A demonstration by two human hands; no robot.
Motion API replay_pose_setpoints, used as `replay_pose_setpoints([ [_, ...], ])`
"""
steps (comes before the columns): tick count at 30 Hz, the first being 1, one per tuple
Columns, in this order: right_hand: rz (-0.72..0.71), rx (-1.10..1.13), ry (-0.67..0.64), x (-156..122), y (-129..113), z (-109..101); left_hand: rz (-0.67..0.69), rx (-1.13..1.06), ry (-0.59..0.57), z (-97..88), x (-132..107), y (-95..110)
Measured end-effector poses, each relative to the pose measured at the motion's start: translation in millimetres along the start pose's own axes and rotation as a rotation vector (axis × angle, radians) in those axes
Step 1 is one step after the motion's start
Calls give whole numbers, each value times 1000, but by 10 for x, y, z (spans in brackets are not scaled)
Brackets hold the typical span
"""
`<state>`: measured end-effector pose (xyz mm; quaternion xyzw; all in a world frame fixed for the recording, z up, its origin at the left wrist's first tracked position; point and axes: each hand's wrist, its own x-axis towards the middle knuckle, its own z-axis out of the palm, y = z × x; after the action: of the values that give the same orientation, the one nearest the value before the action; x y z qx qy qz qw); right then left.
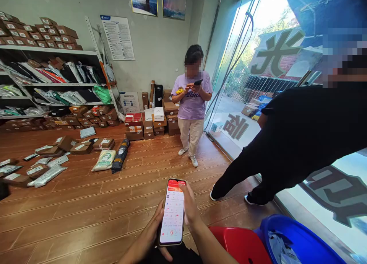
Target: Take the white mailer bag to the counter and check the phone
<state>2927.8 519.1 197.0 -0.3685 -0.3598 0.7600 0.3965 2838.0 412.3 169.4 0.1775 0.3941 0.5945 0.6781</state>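
Observation:
A smartphone (172, 214) with a lit screen is held upright in front of me, low in the view. Its screen has a red banner at the top and rows of small icons on white below. My left hand (153, 225) wraps the phone's left edge and lower back, with fingertips showing beneath it. On the other side, my right hand (189, 206) lies along the right edge, its thumb over the top right of the screen. The phone hides most of the right hand's other fingers.
A person in a purple shirt (191, 92) stands ahead, holding a phone. Another person in black (286, 141) stands at right by the glass door. Parcels (46, 160) lie on the floor at left, before loaded shelves (57, 84). A red stool (237, 245) and blue bin (304, 237) are close right.

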Motion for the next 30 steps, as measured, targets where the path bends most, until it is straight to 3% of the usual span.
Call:
replay_pose_setpoints([
  [3, 0, -55, -103, -52, -32, -58, -29, 54, 8, 43, -22, 45],
  [7, 24, -188, -293, -151, -73, -186, -46, -8, -75, 46, -37, 155],
  [11, 79, -166, -456, -237, -66, -286, -65, 38, -94, 26, -44, 234],
  [17, 119, -133, -499, -283, -55, -333, -37, 184, -55, 63, -54, 247],
  [24, 68, -214, -507, -318, -86, -334, -54, 47, -66, 130, -93, 282],
  [30, 54, -209, -530, -332, -33, -362, -17, 127, 87, 162, -36, 220],
])
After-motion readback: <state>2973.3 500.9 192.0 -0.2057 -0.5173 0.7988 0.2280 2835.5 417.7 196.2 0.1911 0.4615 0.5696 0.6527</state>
